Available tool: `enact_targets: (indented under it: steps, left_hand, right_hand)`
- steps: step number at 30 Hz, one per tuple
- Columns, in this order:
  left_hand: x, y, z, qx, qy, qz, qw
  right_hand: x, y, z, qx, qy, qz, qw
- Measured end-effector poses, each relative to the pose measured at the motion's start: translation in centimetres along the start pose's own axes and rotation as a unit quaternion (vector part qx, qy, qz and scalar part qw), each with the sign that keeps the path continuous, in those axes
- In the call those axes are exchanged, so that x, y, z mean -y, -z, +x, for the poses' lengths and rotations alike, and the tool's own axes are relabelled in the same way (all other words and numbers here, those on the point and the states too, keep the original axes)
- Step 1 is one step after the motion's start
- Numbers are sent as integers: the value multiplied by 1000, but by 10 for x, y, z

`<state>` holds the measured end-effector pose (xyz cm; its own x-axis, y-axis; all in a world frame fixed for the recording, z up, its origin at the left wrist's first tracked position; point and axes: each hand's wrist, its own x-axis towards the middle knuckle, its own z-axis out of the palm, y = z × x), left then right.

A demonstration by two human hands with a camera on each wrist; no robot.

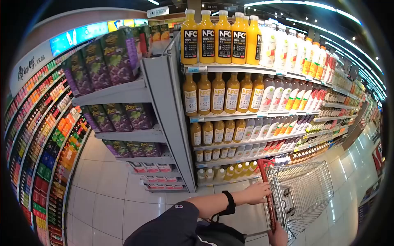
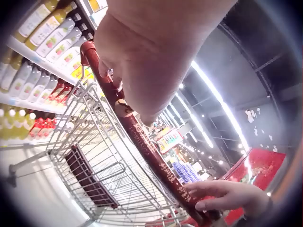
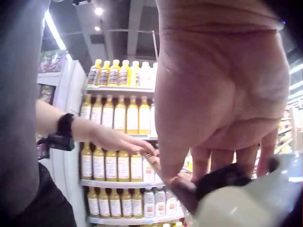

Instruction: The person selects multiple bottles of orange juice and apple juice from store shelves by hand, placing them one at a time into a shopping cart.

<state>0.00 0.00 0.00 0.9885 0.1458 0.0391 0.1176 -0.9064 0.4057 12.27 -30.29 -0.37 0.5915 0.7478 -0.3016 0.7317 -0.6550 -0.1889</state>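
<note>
From my head, I see the shopping cart [image 1: 308,180] on the right, its wire basket stretching away to the right of both my hands. Its red handle [image 1: 269,205] runs from far to near. My left hand [image 1: 256,193] holds it farther off, and my right hand [image 1: 279,237] grips its near end. I wear a black wristband [image 1: 229,201] on my left wrist. Juice bottles [image 1: 223,92] fill the shelves beyond, with grape juice cartons [image 1: 117,57] to the left.

At my left wrist, my left fingers curl over the handle near its upper end. My right hand is at the lower right, thumb and fingers about the bar, with pale lettering [image 2: 165,170] between the two. The basket lies to the left of the handle.

At my right wrist, my right palm looms large, fingers bent down over the handle. My left hand touches the bar to the left. A pale blurred object [image 3: 251,203] sits close below my right fingers; I cannot tell what it is.
</note>
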Motion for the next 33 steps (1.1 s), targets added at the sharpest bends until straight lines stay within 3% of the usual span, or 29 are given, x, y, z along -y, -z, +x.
enact_targets:
  steps: [2,3,5,6,8,9,10,11,12,13,14,15,16,17,18,20,21,22,23,24,27,30,33]
  left_hand:
    - [-5,4,-3,3,-22,-5,1000]
    - [43,-3,9,-27,-37,-29,999]
    - [84,-13,21,-98,-71,-13,993]
    - [96,-4,20,-119,-83,-24,989]
    - [115,27,27,-49,-52,-47,996]
    - [121,49,28,-10,-35,-62,997]
    - [117,102,14,-17,83,-208,974]
    - [114,147,6,-18,198,-345,917]
    - [162,107,23,-223,99,-246,938]
    - [178,104,22,-393,120,-220,885]
    - [184,125,13,-365,236,-349,830]
    - [201,133,7,-408,214,-388,799]
    - [218,137,-2,-435,199,-277,833]
    - [236,136,-2,-435,178,-315,824]
    - [209,155,-5,-420,181,-278,845]
    - [183,150,6,-325,128,-304,886]
    - [161,145,13,-283,123,-254,917]
    - [139,138,24,-236,87,-193,948]
    - [120,126,35,-198,42,-162,966]
    - [104,113,42,-166,7,-121,979]
    - [97,66,63,-61,-36,-68,995]
    - [93,48,71,-36,-39,-20,998]
    - [93,53,74,10,-52,-23,998]
  right_hand:
    - [-21,16,-20,14,-1,68,998]
    - [-9,26,3,-19,19,114,993]
    - [-16,17,22,127,-55,183,973]
    - [-24,2,38,144,-91,237,956]
    - [-37,-19,64,180,-162,335,910]
    - [-27,-15,66,141,-142,340,919]
    - [4,-1,63,100,-126,348,924]
    - [27,13,63,57,-115,357,925]
    - [37,21,67,42,-70,307,948]
    - [41,24,75,40,-77,301,950]
    - [25,7,86,33,-60,302,951]
    - [51,28,87,41,-75,314,946]
    - [42,23,99,99,-82,317,940]
    - [53,44,102,118,-36,232,965]
    - [57,57,111,155,-26,131,979]
    - [63,100,119,218,-12,68,973]
    - [65,126,125,215,9,93,972]
    - [12,68,161,65,146,115,980]
    - [30,106,156,-13,142,333,932]
    - [49,128,159,-23,79,535,841]
    - [66,157,165,-44,85,741,664]
    - [67,156,171,-24,141,825,547]
    - [71,147,174,-80,130,762,629]
